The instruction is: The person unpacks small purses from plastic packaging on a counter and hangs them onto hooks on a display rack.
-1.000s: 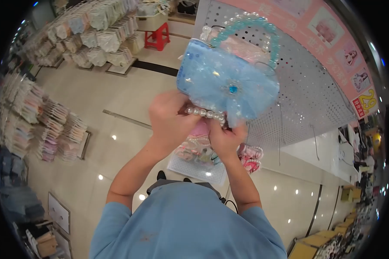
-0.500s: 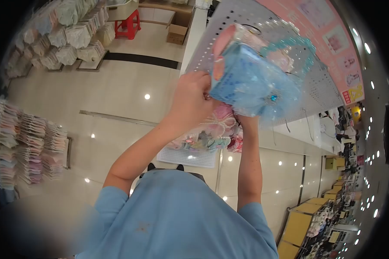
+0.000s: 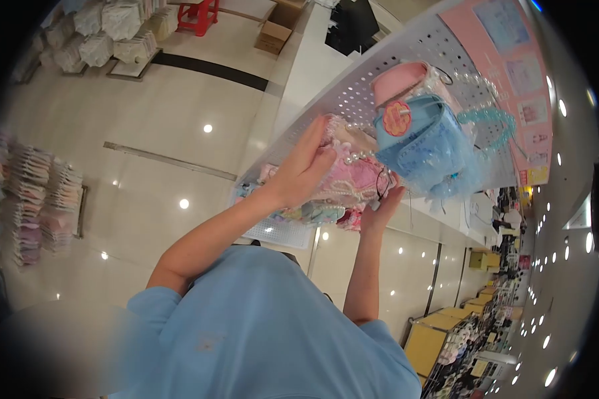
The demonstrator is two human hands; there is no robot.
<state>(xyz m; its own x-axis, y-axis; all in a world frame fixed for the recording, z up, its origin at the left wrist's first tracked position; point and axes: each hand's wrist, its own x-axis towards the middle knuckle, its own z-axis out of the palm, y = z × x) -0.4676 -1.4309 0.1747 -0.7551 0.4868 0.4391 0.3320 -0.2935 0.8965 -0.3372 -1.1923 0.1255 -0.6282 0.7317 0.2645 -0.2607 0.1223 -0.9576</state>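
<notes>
A pink lace handbag (image 3: 361, 166) trimmed with pearl strands hangs low on the display, between my two hands. My left hand (image 3: 303, 171) lies along its left side, fingers stretched out flat and thumb apart. At its lower right edge, my right hand (image 3: 381, 211) touches it with extended fingers, partly hidden behind the trim. Just above and to the right hangs a glossy blue handbag (image 3: 416, 143) with a tulle bow, a blue gem and a round pink tag (image 3: 397, 118). Neither hand is on the blue bag.
A white perforated panel (image 3: 369, 83) with a pink printed sign (image 3: 496, 93) carries the bags, including a pink one (image 3: 399, 83) behind. Wire hooks stick out beneath. A red stool (image 3: 198, 16), a cardboard box (image 3: 278, 30) and racks of packaged goods (image 3: 36, 199) stand around.
My left hand has come off the blue bag's edge and flattened against the pink handbag. My right hand has come out from under the blue bag, which now shows its round tag.
</notes>
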